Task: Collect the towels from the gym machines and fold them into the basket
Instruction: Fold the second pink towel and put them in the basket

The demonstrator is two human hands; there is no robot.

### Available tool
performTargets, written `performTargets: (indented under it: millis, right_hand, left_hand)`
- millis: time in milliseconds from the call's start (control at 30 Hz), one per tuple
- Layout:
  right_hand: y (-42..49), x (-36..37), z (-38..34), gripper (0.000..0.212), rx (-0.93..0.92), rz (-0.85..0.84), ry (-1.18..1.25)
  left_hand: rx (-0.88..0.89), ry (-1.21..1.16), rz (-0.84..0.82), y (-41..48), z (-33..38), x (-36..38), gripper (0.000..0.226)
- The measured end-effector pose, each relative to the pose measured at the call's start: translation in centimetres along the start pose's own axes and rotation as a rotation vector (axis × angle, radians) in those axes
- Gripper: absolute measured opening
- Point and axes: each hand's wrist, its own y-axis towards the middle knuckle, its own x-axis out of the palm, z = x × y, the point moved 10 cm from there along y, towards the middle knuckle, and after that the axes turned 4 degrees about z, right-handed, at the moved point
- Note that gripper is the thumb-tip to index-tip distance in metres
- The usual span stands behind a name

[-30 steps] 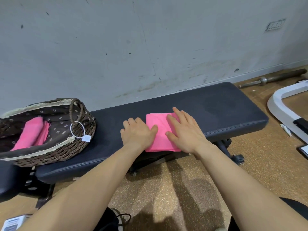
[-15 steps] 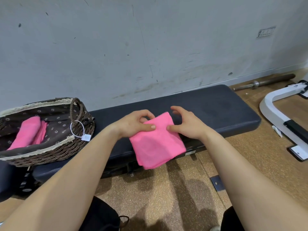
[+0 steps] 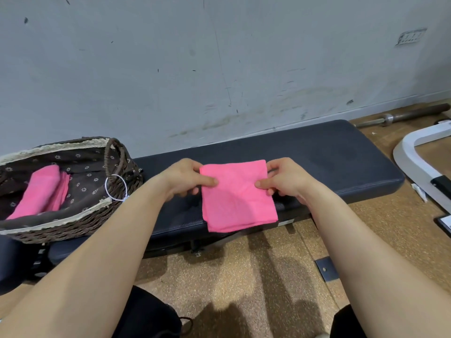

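Two bare hands hold a folded square pink towel (image 3: 238, 198) by its top corners. The left hand (image 3: 185, 178) pinches the eleven o'clock corner between thumb and curled fingers, and the right hand (image 3: 285, 179) pinches the one o'clock corner the same way. The towel hangs over the near edge of the long dark padded counter (image 3: 329, 154), its lower edge reaching past that edge toward the speckled tan floor (image 3: 244, 276).

At nine o'clock from the towel, a brown wicker basket with a flowered dark lining and cream lace rim (image 3: 61, 223) sits on the counter's left end. Rolled pink towels (image 3: 41, 189) lie inside it toward its left side. Open padding shows between the basket and the left hand, with a longer run toward three o'clock.

A white tag on a white loop (image 3: 116, 189) hangs from the basket's handle; I cannot read any writing on it. A pale plate (image 3: 410, 37) high on the scuffed grey wall (image 3: 170, 69) is also unreadable.

A steel barbell (image 3: 402, 117) lies on the floor along the wall at two o'clock. A curved white machine frame (image 3: 412, 162) stands at three o'clock, just beside the counter's right end. A small dark metal plate (image 3: 325, 268) sits on the floor at five o'clock.
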Motion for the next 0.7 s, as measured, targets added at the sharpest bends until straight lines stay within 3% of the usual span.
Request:
performTargets:
  millis: [67,200,333,467,700]
  right_hand:
    - [0.3,-0.5,-0.2,0.013,0.027,0.041,0.050]
    - [0.9,-1.2,-0.3,0.011,0.057,0.082,0.108]
    - [1.3,-0.8,0.0,0.012,0.057,0.076,0.154]
    - [1.5,-0.7,-0.1,0.013,0.024,0.050,0.179]
    - [0.0,-0.6,-0.7,0.018,-0.107,-0.027,0.099]
  left_hand:
    - [-0.016,-0.171,0.084,0.4,-0.1,-0.7,0.019]
    - [-0.067,-0.431,0.080,0.5,-0.5,0.3,0.015]
    - [-0.057,-0.532,0.093,0.9,-0.5,-0.1,0.019]
    - [0.030,-0.483,0.063,0.6,0.0,-0.4,0.024]
    - [0.218,-0.191,0.025,-1.1,0.8,-0.9,0.017]
